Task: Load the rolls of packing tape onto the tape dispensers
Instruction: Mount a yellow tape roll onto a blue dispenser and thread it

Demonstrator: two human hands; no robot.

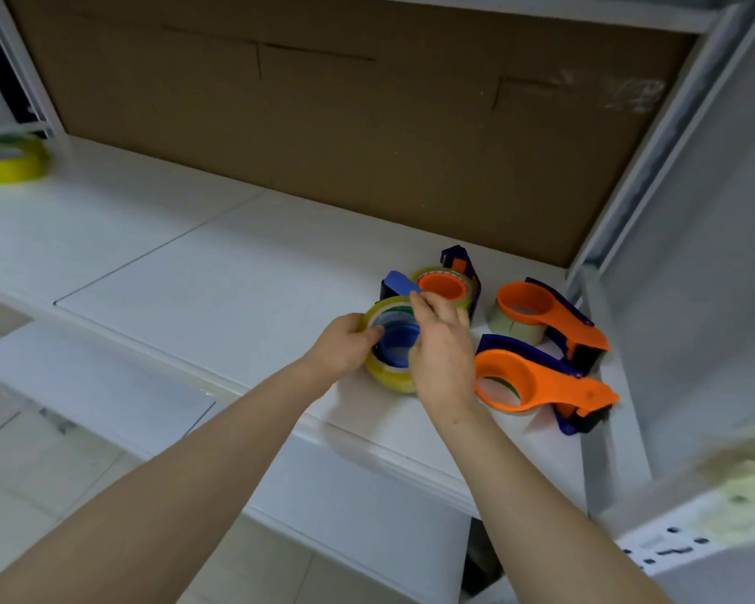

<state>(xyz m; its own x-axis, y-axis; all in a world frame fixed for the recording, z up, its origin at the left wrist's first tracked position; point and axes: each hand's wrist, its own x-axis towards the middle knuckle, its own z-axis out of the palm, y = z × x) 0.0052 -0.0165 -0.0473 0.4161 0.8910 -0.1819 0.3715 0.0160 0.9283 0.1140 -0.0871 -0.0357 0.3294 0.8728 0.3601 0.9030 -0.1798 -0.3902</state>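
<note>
A yellowish roll of packing tape (386, 372) sits around the blue hub of a blue dispenser (398, 342) near the shelf's front edge. My left hand (345, 346) grips the roll's left rim, thumb inside the core. My right hand (439, 355) covers the roll's right side, its fingers pinching at the blue handle (399, 282). Behind stands a dark blue dispenser with an orange hub (443, 286) inside a tape roll. Two orange dispensers, each with a roll in it, lie to the right, one farther back (541, 311) and one nearer (537, 383).
The white shelf (219, 272) has a brown cardboard back panel (323, 124). A loose yellow tape roll (9, 161) lies at the far left. A white metal upright (606, 355) closes the right side. A lower white shelf (83, 385) sits below.
</note>
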